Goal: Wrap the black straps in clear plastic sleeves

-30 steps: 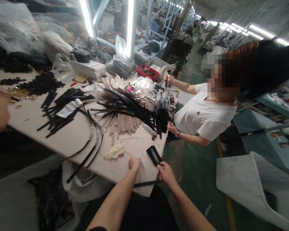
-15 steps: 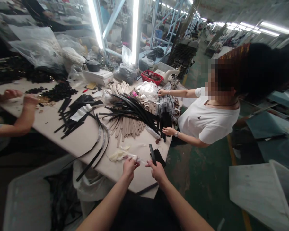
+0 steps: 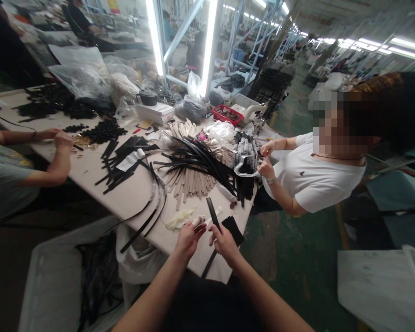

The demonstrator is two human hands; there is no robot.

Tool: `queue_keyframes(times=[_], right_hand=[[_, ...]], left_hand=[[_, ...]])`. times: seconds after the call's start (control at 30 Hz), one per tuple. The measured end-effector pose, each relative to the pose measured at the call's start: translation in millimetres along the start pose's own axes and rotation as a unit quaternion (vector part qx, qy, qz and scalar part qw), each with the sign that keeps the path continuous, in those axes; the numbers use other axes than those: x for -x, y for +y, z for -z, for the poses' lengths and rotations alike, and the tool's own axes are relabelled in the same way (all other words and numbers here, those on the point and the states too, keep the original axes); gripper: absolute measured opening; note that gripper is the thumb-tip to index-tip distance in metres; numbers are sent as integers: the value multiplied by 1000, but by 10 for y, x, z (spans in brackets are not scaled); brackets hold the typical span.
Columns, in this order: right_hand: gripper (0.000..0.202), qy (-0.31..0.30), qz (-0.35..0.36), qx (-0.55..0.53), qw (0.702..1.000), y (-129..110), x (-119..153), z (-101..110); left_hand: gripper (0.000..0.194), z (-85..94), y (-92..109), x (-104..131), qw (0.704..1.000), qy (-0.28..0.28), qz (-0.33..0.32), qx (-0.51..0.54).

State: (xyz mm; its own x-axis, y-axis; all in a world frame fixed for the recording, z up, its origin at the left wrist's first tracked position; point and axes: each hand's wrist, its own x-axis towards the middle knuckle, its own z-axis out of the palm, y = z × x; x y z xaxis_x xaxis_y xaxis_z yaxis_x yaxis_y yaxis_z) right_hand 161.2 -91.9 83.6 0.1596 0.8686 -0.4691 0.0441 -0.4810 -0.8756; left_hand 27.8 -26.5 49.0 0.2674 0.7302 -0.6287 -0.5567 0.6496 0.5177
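Near the table's front corner, my right hand [image 3: 224, 243] is closed on a black strip [image 3: 212, 213] that points up and away. My left hand [image 3: 188, 239] is just to its left, fingers curled, with something whitish at the fingertips; whether it is held or worn on them is too small to tell. A pale yellow crumpled piece [image 3: 180, 218] lies beyond my left hand. Beside my right hand lies a black flat piece [image 3: 233, 229]. Another dark strip [image 3: 208, 264] rests on the table [image 3: 141, 193] below my hands.
Piles of black strips [image 3: 193, 154] and beige strips [image 3: 190, 183] cover the table ahead. A person in a white shirt [image 3: 318, 177] works at the right, another person's arms [image 3: 51, 168] at the left. A white bin [image 3: 44, 272] stands lower left, a red basket [image 3: 227, 115] farther back.
The view has shifted, so the table sits farther right. My hands are closer together, and the black strip in my right hand leans more left. The person at the right has brought both hands together.
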Motion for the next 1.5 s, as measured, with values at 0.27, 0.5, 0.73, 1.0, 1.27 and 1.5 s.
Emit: queue_keyframes(times=[0.27, 0.5, 0.73, 1.0, 1.27, 1.5], right_hand=[[52, -26, 71, 91, 993, -179, 480, 2], [49, -27, 87, 133, 987, -206, 530, -30], [48, -37, 101, 132, 985, -211, 581, -34], [48, -44, 105, 135, 984, -194, 590, -16], [48, -47, 94, 134, 985, -145, 590, -19], [44, -74, 12, 100, 992, -224, 342, -9]], left_hand=[[7, -38, 361, -93, 994, 49, 14, 95], [16, -157, 548, 10, 993, 41, 9, 109], [16, -135, 589, 5, 993, 42, 16, 109], [16, -103, 542, -6, 995, 27, 13, 92], [16, -123, 532, 68, 1000, 8, -2, 24], [34, -95, 421, 240, 990, -68, -29, -121]])
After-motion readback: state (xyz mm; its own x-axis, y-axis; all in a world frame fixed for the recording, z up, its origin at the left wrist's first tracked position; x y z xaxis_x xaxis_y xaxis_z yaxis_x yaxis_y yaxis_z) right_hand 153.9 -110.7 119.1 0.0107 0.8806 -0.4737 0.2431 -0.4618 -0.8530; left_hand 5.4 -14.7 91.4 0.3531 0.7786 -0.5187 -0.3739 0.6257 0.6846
